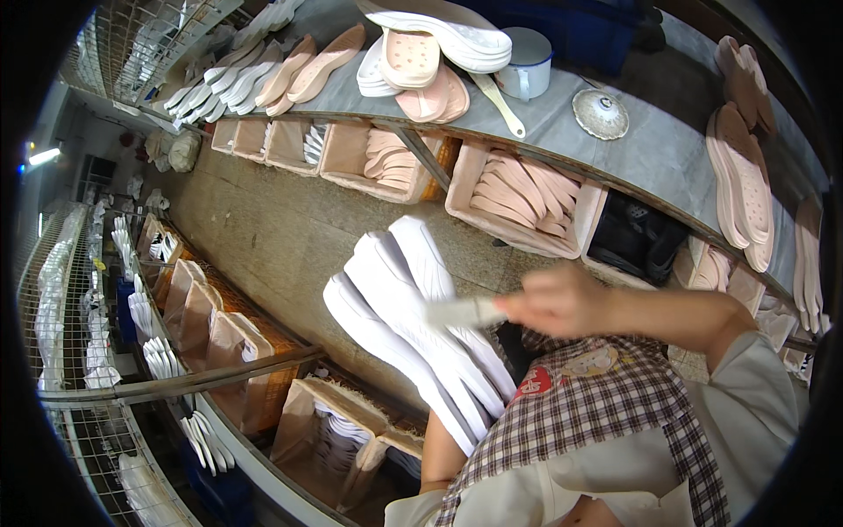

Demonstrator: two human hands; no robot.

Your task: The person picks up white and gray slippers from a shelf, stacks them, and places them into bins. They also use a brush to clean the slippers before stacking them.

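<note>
A fan of long white shoe soles point(395, 307) slants across the middle, in front of my checked apron. My left forearm point(442, 452) comes up behind their lower ends; the soles rest on that arm and hand, whose fingers are hidden behind them. Closed around the handle of a pale flat brush point(461, 314) is my right hand point(558, 303). The brush is smeared by motion, its head over the soles at their middle; whether it touches them I cannot tell.
A grey bench point(562, 114) runs along the far side, bearing pink and white soles, an enamel mug point(525, 66), another brush point(500, 107) and a lid point(601, 114). Lined crates point(457, 171) of soles stand beneath it. At left are wire racks point(57, 307) and more crates point(294, 422).
</note>
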